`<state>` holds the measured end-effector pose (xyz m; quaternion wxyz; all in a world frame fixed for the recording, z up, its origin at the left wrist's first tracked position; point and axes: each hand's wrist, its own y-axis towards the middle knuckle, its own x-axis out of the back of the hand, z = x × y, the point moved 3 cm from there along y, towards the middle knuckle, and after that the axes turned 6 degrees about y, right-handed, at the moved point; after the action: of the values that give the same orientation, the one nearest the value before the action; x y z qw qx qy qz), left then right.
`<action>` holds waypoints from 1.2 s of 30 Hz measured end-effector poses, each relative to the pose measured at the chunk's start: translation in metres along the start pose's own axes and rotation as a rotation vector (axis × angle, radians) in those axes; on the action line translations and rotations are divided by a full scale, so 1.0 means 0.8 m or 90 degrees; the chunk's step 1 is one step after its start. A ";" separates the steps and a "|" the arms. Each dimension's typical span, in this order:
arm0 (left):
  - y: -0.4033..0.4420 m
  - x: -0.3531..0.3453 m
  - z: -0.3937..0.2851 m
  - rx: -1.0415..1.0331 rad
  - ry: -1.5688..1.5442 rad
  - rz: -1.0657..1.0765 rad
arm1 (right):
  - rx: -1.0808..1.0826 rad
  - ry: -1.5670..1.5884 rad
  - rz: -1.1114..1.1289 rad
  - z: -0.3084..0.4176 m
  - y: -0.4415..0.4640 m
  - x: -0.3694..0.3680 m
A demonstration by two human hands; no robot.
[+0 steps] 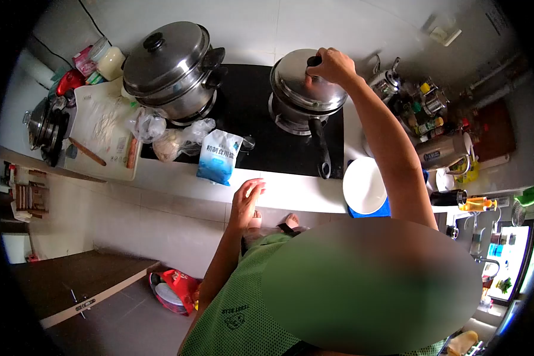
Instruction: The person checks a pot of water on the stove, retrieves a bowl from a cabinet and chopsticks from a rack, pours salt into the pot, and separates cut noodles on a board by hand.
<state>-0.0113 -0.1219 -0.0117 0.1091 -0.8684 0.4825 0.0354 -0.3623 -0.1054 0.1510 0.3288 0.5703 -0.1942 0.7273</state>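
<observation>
My right hand (pixel 334 66) is closed around the black knob of a shiny metal lid (pixel 293 68). That lid sits on a steel pan (pixel 305 111) with a long black handle, on the right burner of the black stove. Low in front of the counter edge hangs my left hand (pixel 243 200), fingers loosely bent and apart, with nothing seen in it. Nearest to it is a blue and white salt bag (pixel 218 157) standing at the stove's front edge. What is inside the pan is hidden by the lid.
A large lidded steel pot (pixel 169 74) stands on the left burner, with plastic bags (pixel 169 145) before it. Farther left lies a floury cutting board (pixel 101 127) with a rolling pin (pixel 88 152). A white bowl (pixel 365 185) rests at the counter's right front; bottles and a kettle (pixel 445 149) crowd beyond.
</observation>
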 end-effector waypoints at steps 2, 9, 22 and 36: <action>0.000 0.002 0.000 0.014 -0.002 -0.003 | -0.015 0.002 0.025 0.000 0.001 -0.003; 0.000 0.008 -0.004 0.020 0.007 -0.005 | -0.020 0.012 0.043 0.003 0.000 -0.012; -0.002 0.012 -0.005 0.053 -0.004 -0.012 | -0.022 -0.017 0.044 -0.002 0.001 -0.022; -0.001 0.025 0.017 -0.105 0.161 0.043 | 0.209 0.084 -0.255 0.082 -0.100 0.036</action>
<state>0.0006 -0.1355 -0.0279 -0.0258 -0.8551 0.5170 -0.0308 -0.2640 -0.0849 0.1892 0.3810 0.5945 0.0648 0.7051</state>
